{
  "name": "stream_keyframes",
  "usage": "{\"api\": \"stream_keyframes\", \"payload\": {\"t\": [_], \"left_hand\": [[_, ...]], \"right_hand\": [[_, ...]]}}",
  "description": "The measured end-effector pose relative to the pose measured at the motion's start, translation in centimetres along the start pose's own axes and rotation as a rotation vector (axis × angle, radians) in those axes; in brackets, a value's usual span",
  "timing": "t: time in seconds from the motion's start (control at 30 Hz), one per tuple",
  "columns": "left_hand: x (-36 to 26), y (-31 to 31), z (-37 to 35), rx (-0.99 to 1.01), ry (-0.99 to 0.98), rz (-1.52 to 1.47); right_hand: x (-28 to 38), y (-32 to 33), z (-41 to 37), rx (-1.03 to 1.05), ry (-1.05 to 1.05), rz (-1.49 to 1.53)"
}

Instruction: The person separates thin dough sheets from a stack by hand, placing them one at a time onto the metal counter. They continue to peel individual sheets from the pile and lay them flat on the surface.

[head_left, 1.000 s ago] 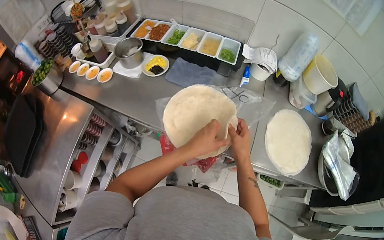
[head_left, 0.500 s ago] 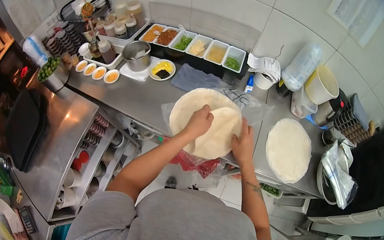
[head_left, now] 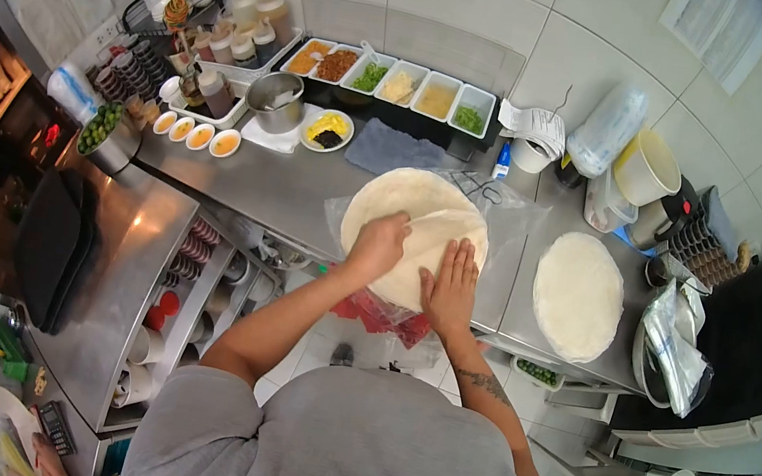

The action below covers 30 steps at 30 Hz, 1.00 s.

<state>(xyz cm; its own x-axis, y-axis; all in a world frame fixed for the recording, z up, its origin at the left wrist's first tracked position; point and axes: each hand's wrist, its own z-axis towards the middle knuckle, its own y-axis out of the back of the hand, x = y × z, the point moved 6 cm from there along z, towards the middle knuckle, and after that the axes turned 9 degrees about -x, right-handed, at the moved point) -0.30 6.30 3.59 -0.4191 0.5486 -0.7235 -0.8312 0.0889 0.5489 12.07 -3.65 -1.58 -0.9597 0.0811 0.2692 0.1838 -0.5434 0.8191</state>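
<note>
Pale round flatbreads [head_left: 388,197], which look like large flour tortillas, lie stacked on a clear plastic bag [head_left: 511,221] at the counter's front edge. The top one is partly lifted, with a raised fold across it. My left hand [head_left: 381,248] is closed, its fingers pinching that fold near the middle. Flat on the right part of the same flatbread lies my right hand [head_left: 451,288], fingers stretched out and holding nothing. To the right, another round flatbread [head_left: 577,299] rests on the steel counter. Scissors [head_left: 485,191] lie just behind the stack.
Behind are a row of topping trays [head_left: 389,83], a grey cloth [head_left: 394,147], a plate of yellow and black food [head_left: 326,132] and a steel pot [head_left: 275,102]. Small sauce cups [head_left: 200,137] stand left. Another person's hand [head_left: 49,460] shows at lower left.
My right hand has moved from the flatbread's right edge inward and now lies flat on it. My left hand has shifted slightly left and down, still pinching the fold.
</note>
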Motion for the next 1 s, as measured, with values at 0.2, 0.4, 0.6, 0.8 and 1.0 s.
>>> {"api": "stream_keyframes", "payload": {"t": [0.2, 0.4, 0.6, 0.8, 1.0], "left_hand": [[0.5, 1.8, 5.6, -0.046, -0.118, 0.039], [1.2, 2.3, 7.4, -0.048, 0.061, 0.073], [3.2, 0.3, -0.2, -0.034, 0.313, -0.232], [-2.0, 0.2, -2.5, -0.028, -0.157, -0.096], [-0.9, 5.6, 5.4, -0.290, -0.112, 0.108]], "right_hand": [[-1.9, 0.2, 1.0, 0.040, 0.072, 0.066], [-3.7, 0.3, 2.2, 0.138, 0.153, 0.102], [0.4, -2.4, 2.3, 0.169, -0.126, 0.038], [1.5, -3.1, 1.7, 0.165, -0.039, -0.099], [1.3, -1.0, 1.9, 0.102, 0.053, -0.006]]}}
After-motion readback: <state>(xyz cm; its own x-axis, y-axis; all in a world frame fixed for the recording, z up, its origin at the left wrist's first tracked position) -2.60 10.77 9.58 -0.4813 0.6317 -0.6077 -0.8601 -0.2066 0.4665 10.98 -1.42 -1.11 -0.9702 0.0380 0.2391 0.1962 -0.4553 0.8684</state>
